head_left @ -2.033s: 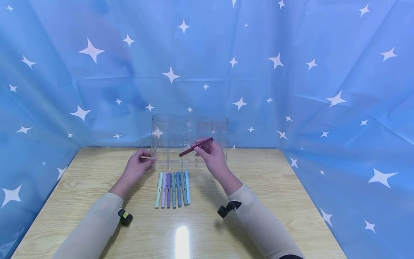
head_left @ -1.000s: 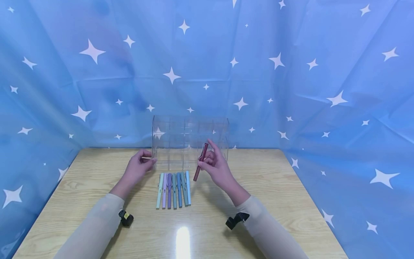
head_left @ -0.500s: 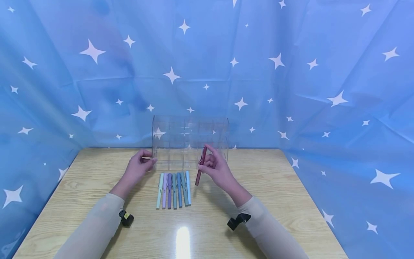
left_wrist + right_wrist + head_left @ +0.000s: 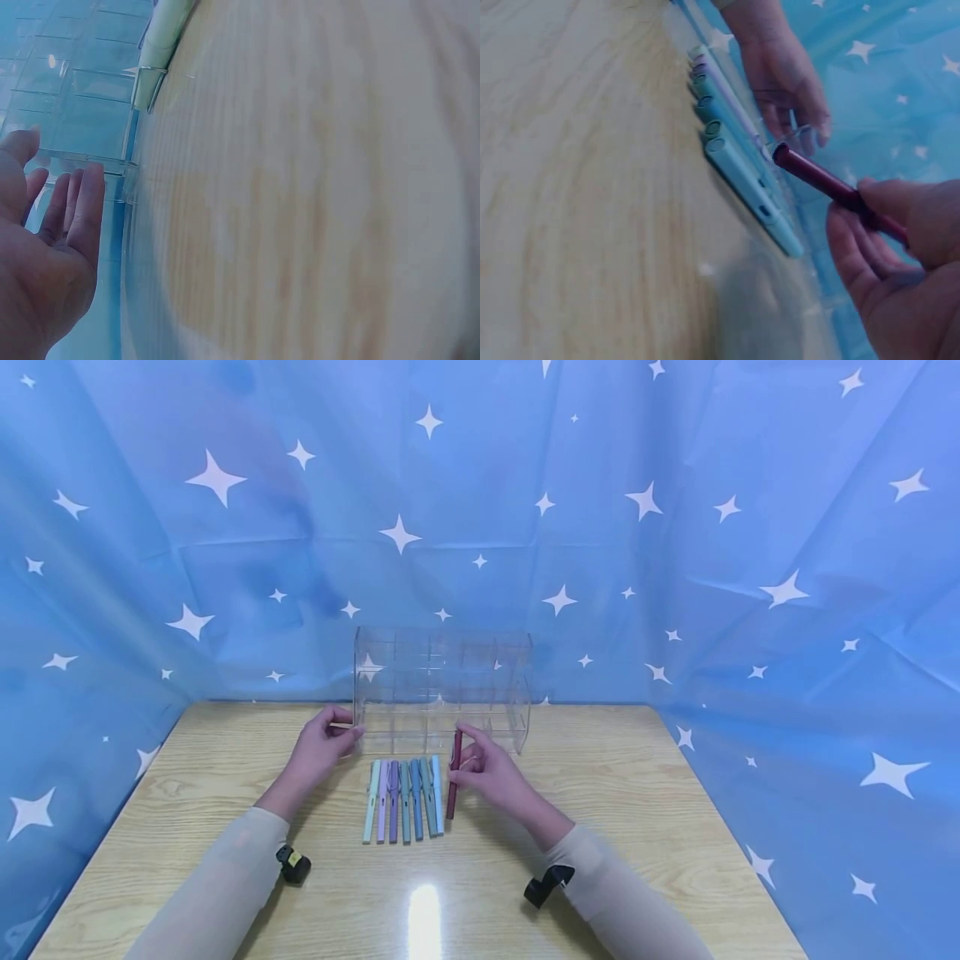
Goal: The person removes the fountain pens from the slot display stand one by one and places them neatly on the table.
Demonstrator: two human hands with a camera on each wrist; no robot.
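My right hand (image 4: 487, 768) pinches a dark red pen (image 4: 453, 777) between thumb and fingers, its clip end toward the box. It points down toward the table, just right of a row of pens. Pale green, lilac, purple, teal and blue pens (image 4: 405, 802) lie side by side there. The right wrist view shows the red pen (image 4: 817, 178) tilted above the row, clear of the wood. At the left side of a clear compartment box (image 4: 444, 689), my left hand (image 4: 318, 752) touches the wall with extended fingers; the left wrist view shows these fingertips (image 4: 91, 176) right at its edge.
The box stands at the back of a light wooden table (image 4: 615, 810), close to a blue star-patterned cloth (image 4: 480, 493). Each sleeve bears a black wrist camera (image 4: 294, 865). Light glares on the table's front part (image 4: 424, 918).
The right hand has brought the red pen from in front of the box down toward the table, turning it from slanted to nearly in line with the row. The left hand has stayed put.
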